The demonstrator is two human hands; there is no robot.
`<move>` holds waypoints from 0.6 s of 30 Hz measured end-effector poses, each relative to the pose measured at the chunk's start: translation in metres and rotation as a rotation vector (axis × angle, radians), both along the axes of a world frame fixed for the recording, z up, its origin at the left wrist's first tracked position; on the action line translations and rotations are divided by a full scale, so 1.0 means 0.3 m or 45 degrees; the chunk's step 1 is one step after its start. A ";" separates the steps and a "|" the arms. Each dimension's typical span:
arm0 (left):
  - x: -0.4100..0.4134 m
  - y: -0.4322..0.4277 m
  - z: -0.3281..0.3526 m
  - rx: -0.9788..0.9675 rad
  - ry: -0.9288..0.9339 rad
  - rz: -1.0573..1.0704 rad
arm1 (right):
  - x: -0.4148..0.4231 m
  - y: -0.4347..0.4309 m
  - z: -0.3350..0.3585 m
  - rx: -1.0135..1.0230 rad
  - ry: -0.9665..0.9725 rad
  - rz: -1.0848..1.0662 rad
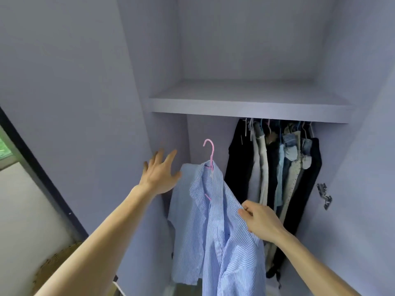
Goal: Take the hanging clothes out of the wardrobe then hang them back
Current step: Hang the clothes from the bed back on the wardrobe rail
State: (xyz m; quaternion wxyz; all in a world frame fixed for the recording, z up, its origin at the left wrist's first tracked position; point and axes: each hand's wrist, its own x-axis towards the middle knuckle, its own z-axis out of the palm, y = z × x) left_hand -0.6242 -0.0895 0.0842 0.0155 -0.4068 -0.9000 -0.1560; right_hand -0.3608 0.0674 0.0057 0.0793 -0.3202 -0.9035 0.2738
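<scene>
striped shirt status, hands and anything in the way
Right hand pinches striped shirt. Left hand open beside it. Pink hanger hook free in air. Hung clothes crowd right side.

Dark-framed window (4, 149), pale wall (25, 210) beneath

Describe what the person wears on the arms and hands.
The left hand and right hand wear no gloves, and no watch, ring or bracelet shows. No sleeves are in view on either side: both are bare from the wrist to the frame edge.
</scene>
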 end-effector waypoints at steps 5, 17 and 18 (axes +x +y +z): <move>-0.101 0.141 0.092 0.084 0.246 -0.043 | -0.139 0.094 -0.024 -0.057 -0.028 0.010; -0.309 0.687 0.215 0.095 0.396 -0.093 | -0.437 0.450 -0.025 -0.105 0.136 -0.116; -0.317 0.714 0.196 0.118 0.350 -0.086 | -0.453 0.472 -0.024 -0.114 0.149 -0.142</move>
